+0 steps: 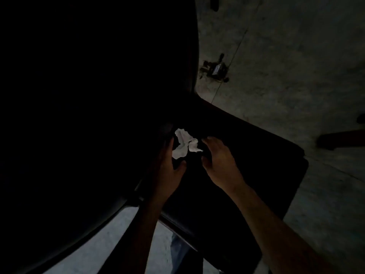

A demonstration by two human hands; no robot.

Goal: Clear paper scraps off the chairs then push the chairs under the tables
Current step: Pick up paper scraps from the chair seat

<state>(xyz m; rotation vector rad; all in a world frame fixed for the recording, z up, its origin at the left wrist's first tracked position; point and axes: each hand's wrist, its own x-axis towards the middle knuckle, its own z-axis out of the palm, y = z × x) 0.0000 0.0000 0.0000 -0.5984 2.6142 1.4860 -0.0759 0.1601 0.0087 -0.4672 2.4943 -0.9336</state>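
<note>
Dim scene, head view. White crumpled paper scrap (184, 143) lies on a dark chair seat (246, 171), at its far left part beside a large black round surface (88, 115) that fills the left; whether that is a table cannot be told. Left hand (167, 165) sits just left of the scrap, fingers extended, touching its edge. Right hand (217, 157) just right of it, fingers loosely spread, holding nothing. Small dark debris (214, 69) on the grey floor (296, 66), far right, indistinct.
</note>
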